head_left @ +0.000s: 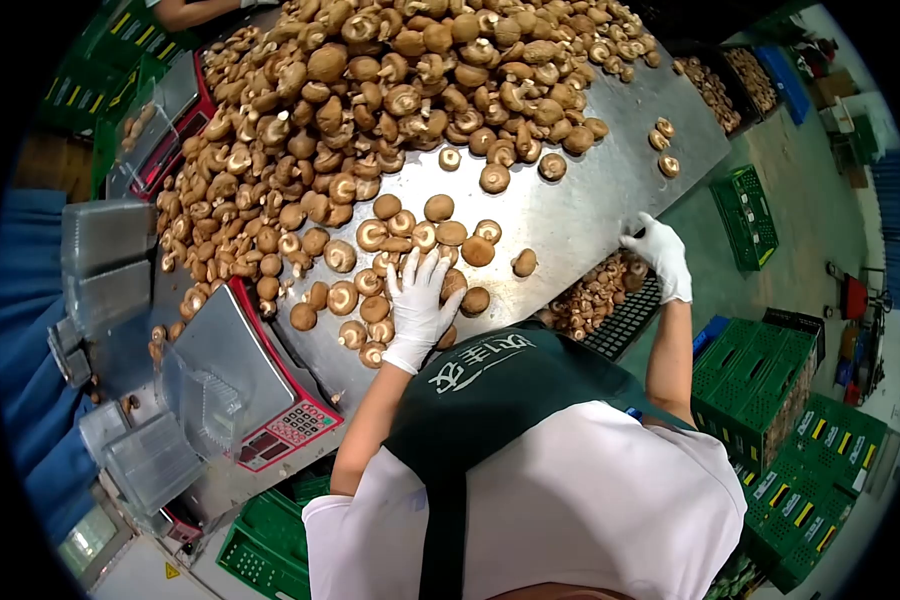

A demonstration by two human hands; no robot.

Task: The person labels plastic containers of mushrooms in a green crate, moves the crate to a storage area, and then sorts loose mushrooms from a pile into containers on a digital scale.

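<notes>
My left hand (420, 308), in a white glove, rests with fingers spread on a loose group of brown shiitake mushrooms on the metal table (590, 190). Some caps face up and others show pale gills; one mushroom (475, 300) lies just right of that hand. Beyond the table's edge, my right hand (662, 258), also gloved, hangs above a black crate (620, 325) partly filled with small mushroom pieces (592, 300). Its visible fingers are apart, and I see nothing in them. A large heap of mushrooms (370, 90) covers the far part of the table.
A red-rimmed scale (290, 400) with clear plastic trays (155, 460) stands at left, and another scale (160, 130) sits farther back. Green crates (750, 370) are stacked at right; one green crate (745, 215) lies on the floor. Another person's arm (195, 12) shows top left.
</notes>
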